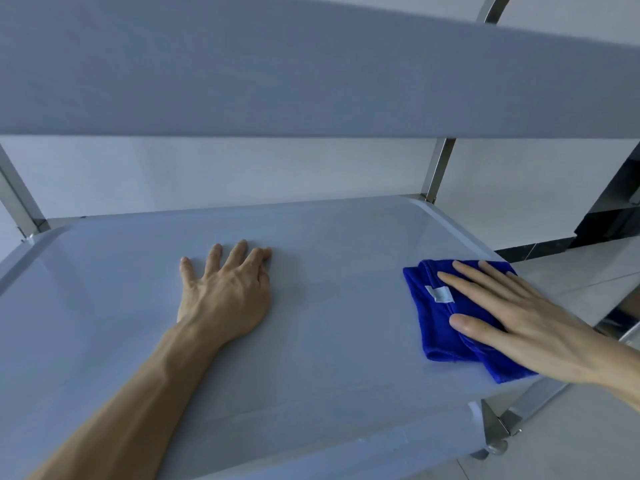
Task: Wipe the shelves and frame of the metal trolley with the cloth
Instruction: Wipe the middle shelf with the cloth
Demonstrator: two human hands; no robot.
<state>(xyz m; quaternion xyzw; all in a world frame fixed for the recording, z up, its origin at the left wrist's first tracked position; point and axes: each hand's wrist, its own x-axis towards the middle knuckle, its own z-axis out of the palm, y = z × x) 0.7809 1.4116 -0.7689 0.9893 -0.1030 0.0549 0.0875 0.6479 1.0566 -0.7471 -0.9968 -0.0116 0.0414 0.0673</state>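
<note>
White wall panels (pixel 242 168) stand behind the trolley, and we look down onto its lower shelf (pixel 329 341), a smooth grey sheet with raised, rounded edges. On the right side of that shelf, close to its edge, lies the cloth (pixel 446 327), a folded blue square with a small white tag on top. Our right hand (pixel 530 323) rests flat on the cloth, palm down, the fingers (pixel 485 292) straight and slightly spread, the thumb stretched across the near fold. Our left hand (pixel 225 289) lies well apart from the cloth, near the middle of the shelf, palm down on the bare metal with fingers fanned and slightly bent at the knuckles, holding nothing. Above us the upper shelf (pixel 311 71) crosses the whole view. Steel uprights (pixel 440 168) join the two shelves at the far corners, and a bracket (pixel 498 427) shows at the near right corner. Pale floor tiles (pixel 571 271) lie beyond the right edge.
</note>
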